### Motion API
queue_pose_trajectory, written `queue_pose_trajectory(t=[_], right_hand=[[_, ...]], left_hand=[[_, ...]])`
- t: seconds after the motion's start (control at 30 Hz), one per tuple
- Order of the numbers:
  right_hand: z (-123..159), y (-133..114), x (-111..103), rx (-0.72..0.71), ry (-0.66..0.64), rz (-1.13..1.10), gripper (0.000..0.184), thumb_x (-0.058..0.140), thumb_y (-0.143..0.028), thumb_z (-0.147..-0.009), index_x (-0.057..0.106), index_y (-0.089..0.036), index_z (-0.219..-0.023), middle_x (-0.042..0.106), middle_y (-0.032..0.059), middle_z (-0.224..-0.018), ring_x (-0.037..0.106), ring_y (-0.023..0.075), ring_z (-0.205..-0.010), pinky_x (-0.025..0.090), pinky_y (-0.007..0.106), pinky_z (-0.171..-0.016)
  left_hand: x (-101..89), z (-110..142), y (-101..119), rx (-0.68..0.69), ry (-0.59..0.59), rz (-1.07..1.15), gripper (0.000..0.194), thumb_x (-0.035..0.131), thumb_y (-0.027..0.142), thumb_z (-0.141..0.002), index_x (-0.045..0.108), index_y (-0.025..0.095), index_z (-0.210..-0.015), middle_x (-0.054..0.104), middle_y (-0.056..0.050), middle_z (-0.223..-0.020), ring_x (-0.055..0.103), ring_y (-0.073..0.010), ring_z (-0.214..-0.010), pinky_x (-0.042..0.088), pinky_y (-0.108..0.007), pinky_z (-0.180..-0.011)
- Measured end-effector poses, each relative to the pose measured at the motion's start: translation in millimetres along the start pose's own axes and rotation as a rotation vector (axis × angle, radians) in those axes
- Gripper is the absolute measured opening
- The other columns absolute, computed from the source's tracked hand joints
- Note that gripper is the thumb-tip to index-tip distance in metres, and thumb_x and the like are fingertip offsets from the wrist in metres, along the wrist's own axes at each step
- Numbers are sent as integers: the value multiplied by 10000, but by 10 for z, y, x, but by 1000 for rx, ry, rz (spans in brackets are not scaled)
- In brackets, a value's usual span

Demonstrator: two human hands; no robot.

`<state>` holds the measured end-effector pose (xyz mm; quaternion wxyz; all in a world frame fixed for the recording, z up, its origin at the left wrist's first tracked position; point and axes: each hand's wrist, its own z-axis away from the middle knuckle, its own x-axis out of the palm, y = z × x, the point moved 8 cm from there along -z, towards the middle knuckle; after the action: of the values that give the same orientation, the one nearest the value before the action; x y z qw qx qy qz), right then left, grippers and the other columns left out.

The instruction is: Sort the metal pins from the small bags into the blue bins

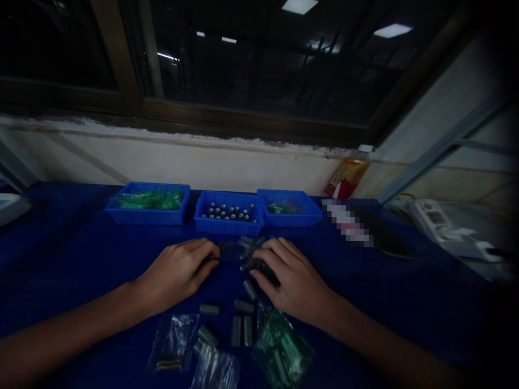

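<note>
My left hand (184, 267) is closed in a pinch at the edge of what looks like a small clear plastic bag (232, 253). Curled over a pile of short grey metal cylinders (246, 243), my right hand (290, 275) has one cylinder (248, 265) between thumb and fingers; its palm side is hidden. Several more cylinders (242, 329) lie loose on the blue table below the hands. Nearer me are a clear bag with thin brassy pieces (174, 343), another clear bag (215, 370) and a green-tinted bag with long pieces (284, 348).
Three blue bins stand along the wall: the left bin (148, 217) holds green bags, the middle bin (229, 226) metal cylinders, the right bin (292, 220) bagged pieces. A red-and-gold packet (347, 177), a dark flat object (389, 237) and a white power strip (433, 216) are at right.
</note>
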<state>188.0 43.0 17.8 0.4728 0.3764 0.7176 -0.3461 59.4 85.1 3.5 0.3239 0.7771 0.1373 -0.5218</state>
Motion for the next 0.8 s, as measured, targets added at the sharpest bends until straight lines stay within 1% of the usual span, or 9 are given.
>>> queue_pose_trajectory(t=[0.1, 0.17, 0.27, 0.33, 0.4, 0.47, 0.63, 0.73, 0.8], right_hand=[[0, -113, 15, -107, -29, -43, 178, 451, -242, -830, 595, -182, -916, 553, 71, -845, 484, 207, -843, 412, 373, -747], [-12, -116, -8, -126, -25, -89, 183, 434, -214, -841, 599, -179, -912, 564, 59, -815, 488, 191, -823, 406, 355, -740], [-17, -38, -147, -92, 71, -165, 169, 421, -182, -850, 580, -161, -905, 581, 48, -805, 499, 164, -788, 398, 335, -741], [-3, -8, -260, -78, 140, -201, 140, 437, -188, -847, 569, -158, -882, 582, 36, -781, 508, 147, -747, 396, 326, -737], [1, -38, -326, -90, 142, -211, 124, 458, -205, -841, 565, -160, -883, 575, 23, -750, 516, 137, -724, 397, 324, -742], [-12, -116, -340, -112, 86, -196, 140, 470, -228, -837, 567, -160, -912, 572, 24, -748, 522, 142, -747, 400, 325, -752], [-22, -403, -309, -175, -30, -154, 208, 478, -288, -839, 562, -171, -988, 586, 49, -846, 518, 163, -843, 401, 336, -783], [7, -628, -247, -260, -43, -132, 216, 473, -311, -841, 562, -171, -980, 588, 52, -869, 519, 164, -844, 396, 350, -796], [-10, -723, -214, -277, 3, -113, 231, 472, -307, -839, 546, -156, -997, 582, 62, -888, 517, 170, -853, 400, 355, -797]], left_hand=[[-82, 114, 18, -37, -6, 14, 173, 404, 209, -874, 497, 173, -1016, 590, -40, -971, 579, -170, -865, 472, -320, -749], [-104, 181, 88, -8, -60, 40, 195, 388, 222, -884, 497, 176, -1039, 585, -38, -987, 581, -161, -860, 469, -302, -749], [-83, 280, 228, 72, -186, 40, 207, 433, 286, -868, 531, 192, -1024, 586, -24, -958, 588, -151, -807, 462, -272, -702], [-67, 321, 272, 79, -220, 13, 215, 481, 320, -840, 547, 209, -1011, 589, -16, -947, 591, -152, -774, 454, -265, -666], [-51, 329, 272, 58, -208, -21, 206, 508, 329, -821, 560, 224, -990, 594, -9, -939, 590, -155, -749, 444, -268, -641], [-27, 315, 245, 41, -186, -48, 170, 512, 319, -816, 578, 228, -944, 600, -4, -925, 586, -154, -729, 434, -270, -627], [-69, 260, 26, -36, -82, -68, 140, 492, 292, -823, 585, 193, -853, 608, -12, -830, 569, -156, -699, 414, -269, -608], [-98, 244, -63, -41, -46, 44, 154, 454, 279, -844, 565, 177, -880, 601, -15, -807, 556, -149, -704, 415, -272, -637], [-100, 234, -85, -44, -21, 182, 150, 433, 265, -853, 539, 162, -875, 589, -17, -790, 546, -141, -698, 415, -272, -645]])
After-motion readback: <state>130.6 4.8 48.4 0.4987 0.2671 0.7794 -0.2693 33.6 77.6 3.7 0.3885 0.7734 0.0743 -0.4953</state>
